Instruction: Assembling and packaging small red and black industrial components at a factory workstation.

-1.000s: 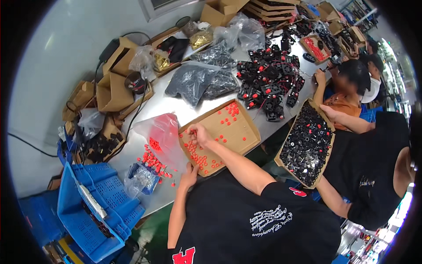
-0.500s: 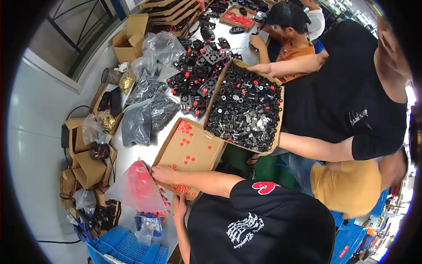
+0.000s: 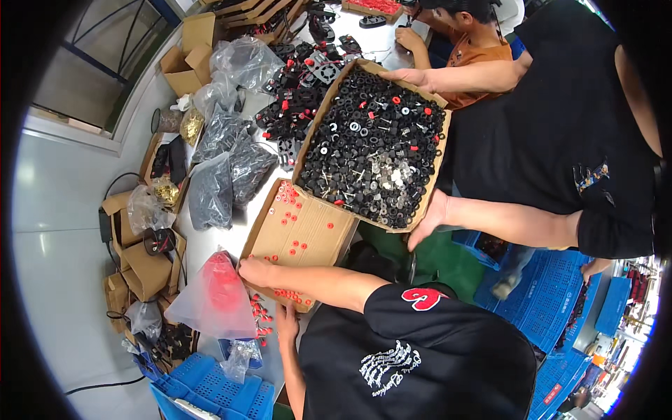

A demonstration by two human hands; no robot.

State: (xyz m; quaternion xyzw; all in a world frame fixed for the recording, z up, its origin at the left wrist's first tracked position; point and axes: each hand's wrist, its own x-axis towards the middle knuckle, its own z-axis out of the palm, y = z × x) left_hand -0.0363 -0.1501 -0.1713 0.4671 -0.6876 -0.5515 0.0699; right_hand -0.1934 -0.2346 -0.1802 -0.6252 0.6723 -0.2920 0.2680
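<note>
A shallow cardboard tray (image 3: 308,241), with small red rings scattered over its bottom, sits tilted at the table's edge. My right hand (image 3: 256,271) reaches across and is closed over its left rim, beside a clear plastic bag (image 3: 217,297) of red parts. Against the near rim of this tray, my left hand (image 3: 285,323) has its fingers closed at the edge, partly hidden. Just above and right, a co-worker's two hands hold a larger cardboard box (image 3: 302,157) full of black rings and small metal parts, its lower corner overlapping my tray.
Black and red assemblies (image 3: 301,105) are heaped farther back. Grey plastic bags (image 3: 210,192) lie left of my tray. A blue crate (image 3: 210,385) stands at the lower left, near red-headed parts (image 3: 262,318). Another co-worker sits at the far side; more blue crates (image 3: 525,301) stand right.
The co-worker's box of black parts has shifted left and slightly up, further over the heap. A person in yellow has left the right side of view. My hands stay on the tray.
</note>
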